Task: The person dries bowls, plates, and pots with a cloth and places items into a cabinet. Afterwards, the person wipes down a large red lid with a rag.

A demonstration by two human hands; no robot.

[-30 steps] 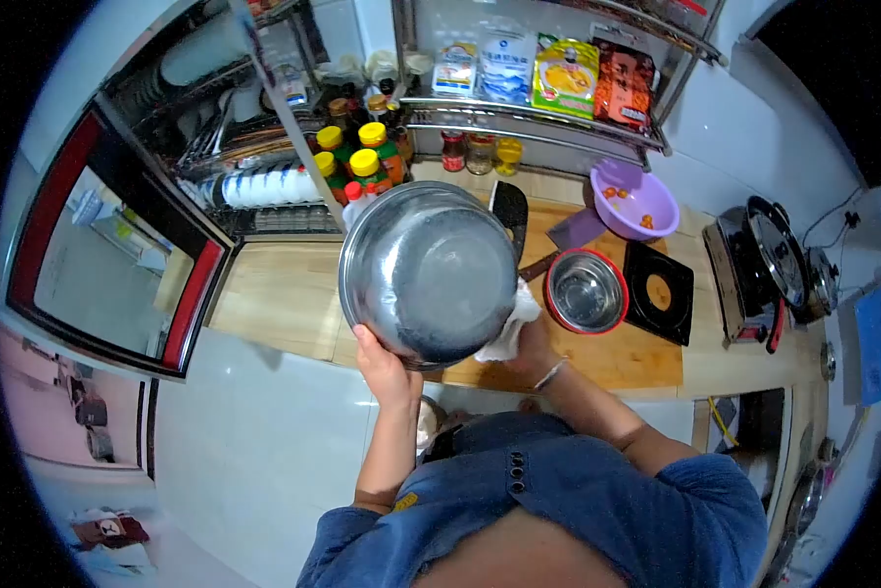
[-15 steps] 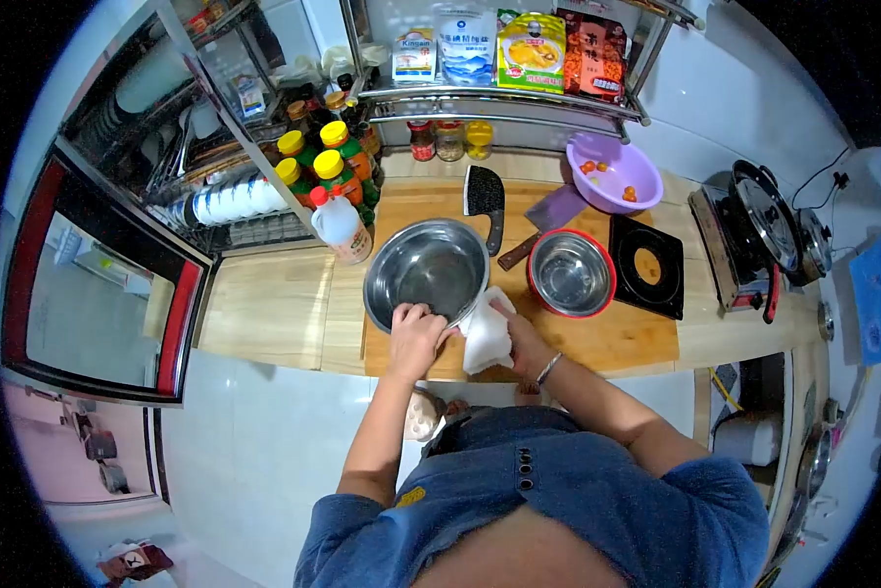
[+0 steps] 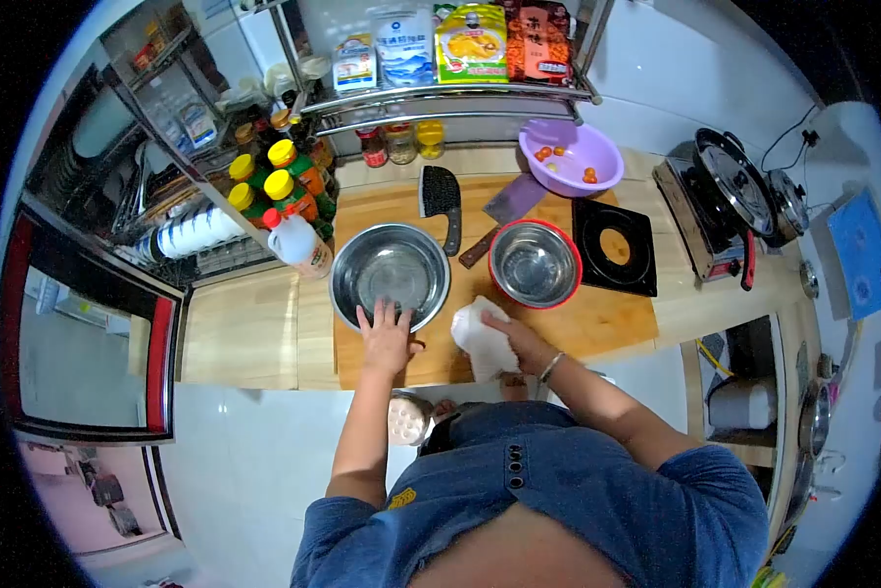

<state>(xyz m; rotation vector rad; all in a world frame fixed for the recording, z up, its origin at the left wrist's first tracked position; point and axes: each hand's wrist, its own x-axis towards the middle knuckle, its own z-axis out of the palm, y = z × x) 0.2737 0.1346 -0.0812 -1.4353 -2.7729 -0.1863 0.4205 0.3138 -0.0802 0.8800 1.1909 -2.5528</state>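
Observation:
A large steel bowl stands on the wooden cutting board. My left hand is at its near rim, fingers stretched out and spread over the edge, thumb apart. In my right hand is a white cloth, bunched above the front part of the board. The cloth is apart from the bowl. Just beyond that hand stands a smaller steel bowl with a red rim. A black-bladed cleaver and another cleaver with a wooden handle lie behind the bowls.
A purple basin with small tomatoes is at the back right, near a black square tray. A gas stove holding a pan stands farther right. Sauce bottles and a white red-capped bottle line the left.
My left hand's fingers have gone from curled at the large bowl's rim to spread. The cloth in my right hand has come away from that bowl. The whole view has shifted slightly.

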